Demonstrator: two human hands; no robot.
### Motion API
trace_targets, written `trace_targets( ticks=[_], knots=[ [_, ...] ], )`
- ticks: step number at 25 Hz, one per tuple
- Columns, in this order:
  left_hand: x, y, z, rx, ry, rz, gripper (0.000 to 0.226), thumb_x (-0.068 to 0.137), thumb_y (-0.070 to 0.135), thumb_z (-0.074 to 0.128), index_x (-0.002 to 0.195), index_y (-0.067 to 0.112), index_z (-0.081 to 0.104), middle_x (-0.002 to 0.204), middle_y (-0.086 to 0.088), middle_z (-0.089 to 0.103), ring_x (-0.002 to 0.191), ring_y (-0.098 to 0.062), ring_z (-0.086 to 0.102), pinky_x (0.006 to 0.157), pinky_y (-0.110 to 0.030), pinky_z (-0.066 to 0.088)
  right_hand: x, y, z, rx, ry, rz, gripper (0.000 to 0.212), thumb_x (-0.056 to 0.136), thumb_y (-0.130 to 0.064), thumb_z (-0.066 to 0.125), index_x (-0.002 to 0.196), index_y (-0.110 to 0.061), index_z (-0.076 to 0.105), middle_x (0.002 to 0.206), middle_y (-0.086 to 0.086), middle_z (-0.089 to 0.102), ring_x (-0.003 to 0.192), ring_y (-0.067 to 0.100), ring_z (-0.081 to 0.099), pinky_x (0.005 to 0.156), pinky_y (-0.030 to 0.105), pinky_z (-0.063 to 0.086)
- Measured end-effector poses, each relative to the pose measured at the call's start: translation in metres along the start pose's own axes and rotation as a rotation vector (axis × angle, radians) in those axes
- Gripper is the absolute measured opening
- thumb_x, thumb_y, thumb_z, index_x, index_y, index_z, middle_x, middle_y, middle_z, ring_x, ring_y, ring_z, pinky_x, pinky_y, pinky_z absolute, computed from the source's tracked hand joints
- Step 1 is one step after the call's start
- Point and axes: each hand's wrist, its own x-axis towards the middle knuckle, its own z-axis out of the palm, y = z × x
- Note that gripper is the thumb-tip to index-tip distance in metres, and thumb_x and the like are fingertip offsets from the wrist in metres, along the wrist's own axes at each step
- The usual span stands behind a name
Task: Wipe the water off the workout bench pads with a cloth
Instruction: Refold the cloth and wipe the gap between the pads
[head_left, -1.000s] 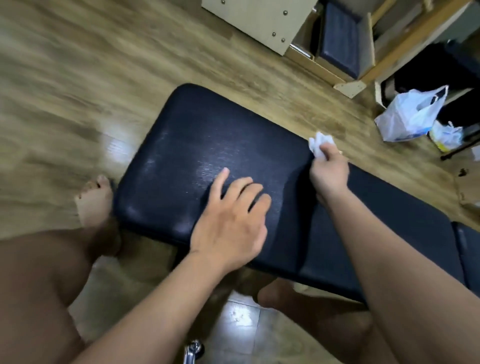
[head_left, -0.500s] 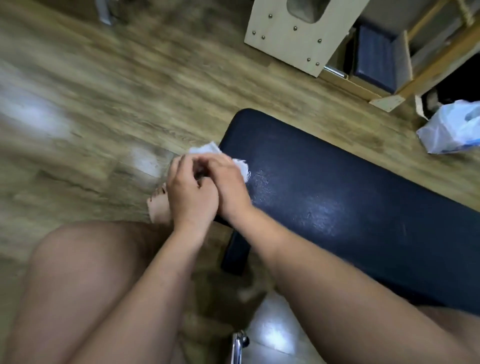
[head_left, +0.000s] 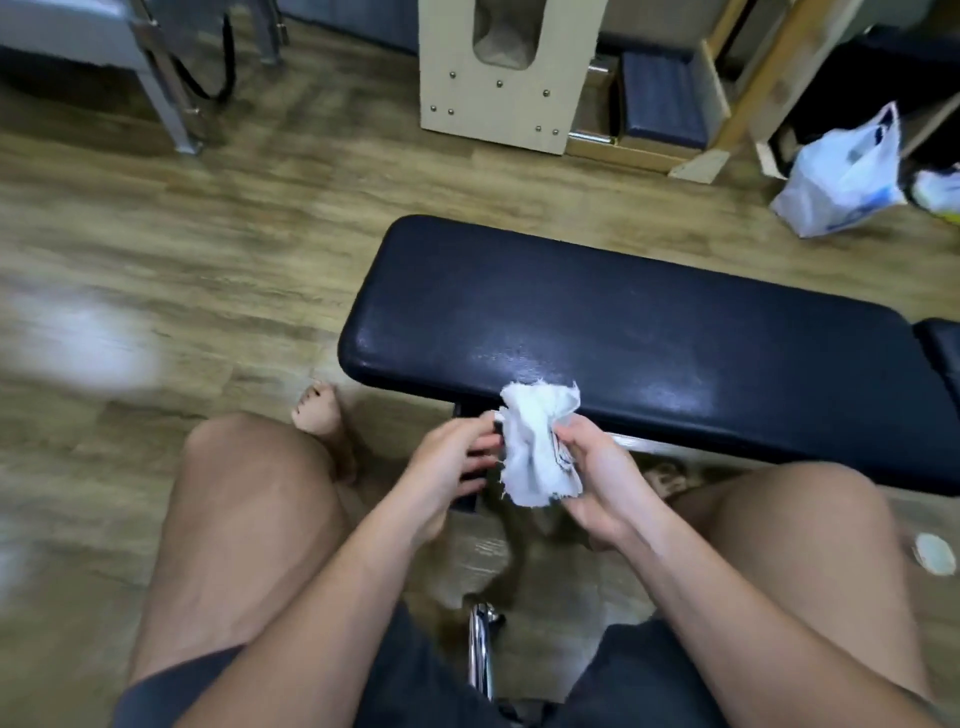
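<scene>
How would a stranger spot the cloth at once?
Find the long dark bench pad. At its near edge, the left hand and right hand hold a crumpled, frayed white cloth. Unlike the glossy plastic bag beyond the pad, it is ragged fabric.

glossy dark bench pad (head_left: 623, 322) — frayed white cloth (head_left: 537, 447), wood-grain floor (head_left: 208, 260)

You have a pale beige wooden panel (head_left: 498, 111) with a rounded cut-out and metal studs standing on the brown wood-plank floor (head_left: 208, 249). Just right of the panel sits a dark blue padded block (head_left: 662, 98) in a light wooden frame. Farther right, a white plastic bag with blue print (head_left: 841, 176) lies on the floor. Well left of the panel stands a grey metal leg (head_left: 169, 98), with a black cable loop (head_left: 221, 73) beside it.
</scene>
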Motion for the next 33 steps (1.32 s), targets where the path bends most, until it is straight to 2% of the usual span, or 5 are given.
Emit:
trace_targets(
  ticks=[8,16,25,28,33],
  knots=[
    [-0.023,-0.013,0.073,-0.107,-0.041,0.122,0.006,0.092,0.017,0.063,0.092,0.011,0.064,0.084,-0.010,0.069,0.066,-0.017,0.062,0.059,-0.027,0.047,-0.053,-0.014,-0.024,-0.085,0.111,-0.213,0.023,0.095,-0.009,0.054,0.114,0.000,0.062,0.114,0.020,0.069,0.104,0.030,0.065,0.097,0.047,0.050],
    [-0.038,-0.007,0.108,0.090,0.013,0.292,0.010,0.089,0.013,0.068,0.091,0.009,0.060,0.090,-0.015,0.069,0.084,-0.028,0.065,0.081,-0.042,0.052,-0.084,-0.031,-0.107,-0.307,0.504,-0.376,0.027,0.095,-0.022,0.050,0.082,-0.002,0.063,0.071,0.023,0.060,0.070,0.022,0.056,0.067,0.032,0.043],
    [-0.046,0.013,0.125,0.326,0.062,0.402,0.026,0.086,0.003,0.069,0.107,0.015,0.060,0.093,-0.009,0.072,0.078,-0.023,0.069,0.057,-0.032,0.053,-0.132,-0.051,-0.190,-0.184,0.593,-0.450,0.024,0.096,-0.016,0.050,0.076,-0.010,0.060,0.048,-0.010,0.049,0.038,0.003,0.042,0.038,0.016,0.032],
    [-0.045,0.019,0.122,0.460,0.053,0.335,0.039,0.084,0.003,0.072,0.118,0.015,0.056,0.097,-0.006,0.062,0.067,-0.016,0.060,0.058,-0.029,0.050,-0.142,-0.053,-0.207,-0.246,0.611,-0.451,0.007,0.093,-0.018,0.060,0.098,-0.017,0.065,0.074,-0.002,0.063,0.050,0.007,0.053,0.048,0.023,0.042],
    [-0.037,0.030,0.106,0.756,-0.118,0.439,0.023,0.080,0.005,0.076,0.101,0.015,0.070,0.114,-0.007,0.064,0.078,-0.005,0.061,0.066,-0.014,0.049,-0.151,-0.048,-0.220,-0.094,0.316,-0.404,0.051,0.081,0.011,0.066,0.124,-0.014,0.058,0.098,0.012,0.067,0.086,0.019,0.067,0.080,0.031,0.056]
  ],
)
